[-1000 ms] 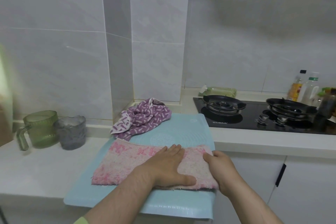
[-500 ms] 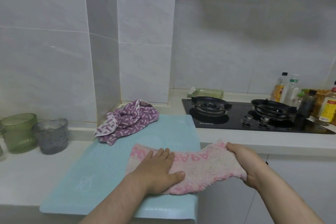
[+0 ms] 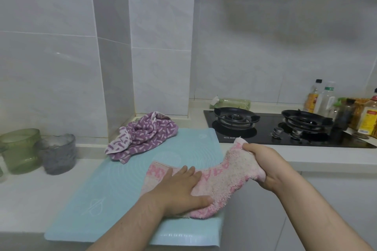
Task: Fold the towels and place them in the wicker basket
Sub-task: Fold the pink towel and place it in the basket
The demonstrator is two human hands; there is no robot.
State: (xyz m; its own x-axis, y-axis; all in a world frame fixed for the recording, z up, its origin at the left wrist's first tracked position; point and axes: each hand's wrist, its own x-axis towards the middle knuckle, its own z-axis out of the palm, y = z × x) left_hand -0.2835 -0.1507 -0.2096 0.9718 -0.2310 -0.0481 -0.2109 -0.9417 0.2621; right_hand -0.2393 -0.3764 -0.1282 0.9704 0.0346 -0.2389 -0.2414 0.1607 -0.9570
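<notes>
A folded pink towel (image 3: 224,181) lies across the right part of a light blue mat (image 3: 114,185) on the white counter. My left hand (image 3: 179,187) presses flat on the towel's left half, fingers spread. My right hand (image 3: 263,165) grips the towel's right end and holds it lifted off the mat, past the mat's right edge. A crumpled purple towel with white flecks (image 3: 140,138) sits at the mat's far left corner, against the tiled wall. No wicker basket is in view.
A green glass mug (image 3: 20,151) and a grey glass cup (image 3: 58,154) stand at the left on the counter. A black gas hob (image 3: 285,128) with two burners lies to the right, with bottles (image 3: 326,100) and jars behind it. White cabinet fronts drop below the counter edge.
My right hand has lifted the towel's right end up and to the right. The towel has slid right on the mat under my left hand. The camera has turned right.
</notes>
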